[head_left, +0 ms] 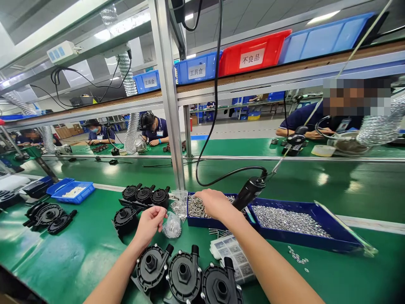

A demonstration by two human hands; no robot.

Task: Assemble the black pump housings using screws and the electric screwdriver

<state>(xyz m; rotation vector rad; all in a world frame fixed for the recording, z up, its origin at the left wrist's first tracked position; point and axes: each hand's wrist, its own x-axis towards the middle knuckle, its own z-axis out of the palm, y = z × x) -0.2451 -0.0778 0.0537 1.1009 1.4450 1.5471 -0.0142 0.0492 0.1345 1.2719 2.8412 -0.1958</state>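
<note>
My left hand (152, 223) is closed in a pinch above the bench, just left of a clear plastic bag of small parts (172, 226). Whatever its fingertips hold is too small to make out. My right hand (212, 203) reaches over the blue bin's long screws (195, 207), its fingertips mostly hidden. Close below my hands stand black pump housings (184, 274) in a row, bright screw heads around their rims. A black electric screwdriver (249, 193) hangs on its cord just beyond my right forearm.
A second blue bin (291, 221) holds many small nuts. Loose nuts (297, 255) lie before it, and a clear compartment box (236, 257) sits under my right forearm. More black housings (144, 195) stand behind my left hand. A metal post (167, 97) rises at the back edge.
</note>
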